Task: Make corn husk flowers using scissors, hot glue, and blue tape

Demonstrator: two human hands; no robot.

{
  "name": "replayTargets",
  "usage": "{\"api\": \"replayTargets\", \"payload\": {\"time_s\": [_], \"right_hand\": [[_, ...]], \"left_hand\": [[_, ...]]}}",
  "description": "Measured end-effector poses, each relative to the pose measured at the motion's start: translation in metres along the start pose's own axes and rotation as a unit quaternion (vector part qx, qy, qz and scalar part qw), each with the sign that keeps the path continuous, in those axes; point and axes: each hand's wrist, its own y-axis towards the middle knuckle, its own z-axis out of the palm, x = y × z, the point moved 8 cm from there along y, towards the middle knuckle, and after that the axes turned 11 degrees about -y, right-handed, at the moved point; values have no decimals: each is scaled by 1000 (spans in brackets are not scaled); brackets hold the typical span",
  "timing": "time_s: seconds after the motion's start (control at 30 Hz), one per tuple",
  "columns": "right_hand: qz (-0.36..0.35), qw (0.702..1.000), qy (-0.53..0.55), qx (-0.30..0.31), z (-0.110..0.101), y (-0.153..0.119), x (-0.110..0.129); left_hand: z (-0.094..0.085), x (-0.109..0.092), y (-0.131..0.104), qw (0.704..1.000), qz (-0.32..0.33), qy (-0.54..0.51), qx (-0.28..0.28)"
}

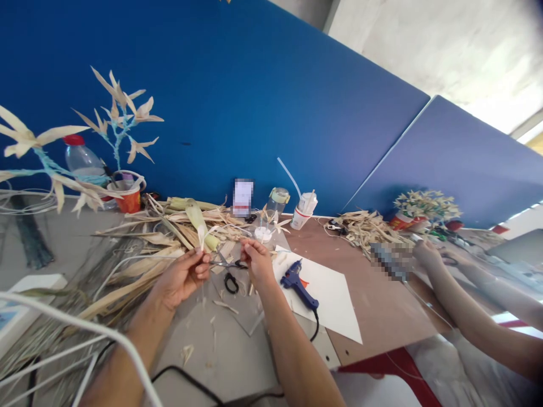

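Observation:
My left hand point(185, 275) pinches the lower tip of a pale green-white corn husk piece point(195, 220), which stands upright above the fingers. My right hand point(257, 261) is closed in a pinch a little to the right, at about the same height; what its fingers hold, if anything, is too small to make out. Between and below the hands, scissors with black handles point(231, 284) lie on the table among husk scraps. Just right of my right wrist, a blue glue gun point(302, 287) rests on a white sheet of paper point(335, 308).
Dry corn husks point(139, 265) are heaped at the left. Husk flowers on blue stems point(119, 133) stand in a red cup point(128, 198). A phone point(242, 198), a jar point(278, 200) and a white cup point(303, 212) line the blue partition. A co-worker's hands point(428, 254) are at right.

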Motion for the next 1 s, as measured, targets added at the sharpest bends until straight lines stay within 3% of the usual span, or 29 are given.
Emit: {"api": "replayTargets", "payload": {"time_s": [0.17,0.3,0.47,0.63,0.77,0.83,1.0], "right_hand": [[-46,981,-178,-55,-18,6,6],[-82,934,-346,-38,-12,2,11],[-166,823,-541,-51,3,-8,16],[-180,689,-702,-4,21,-9,2],[-204,618,-758,40,34,-10,-8],[-202,605,-769,47,35,-9,-12],[-176,619,-765,17,29,-7,-9]], "left_hand": [[-8,-6,3,1000,-5,13,-19],[-13,-8,5,1000,0,13,-22],[-18,-10,8,999,0,12,-32],[-23,-5,10,999,0,20,-49],[-23,0,11,998,4,36,-47],[-21,1,11,998,3,39,-43],[-19,-1,9,998,10,38,-48]]}}
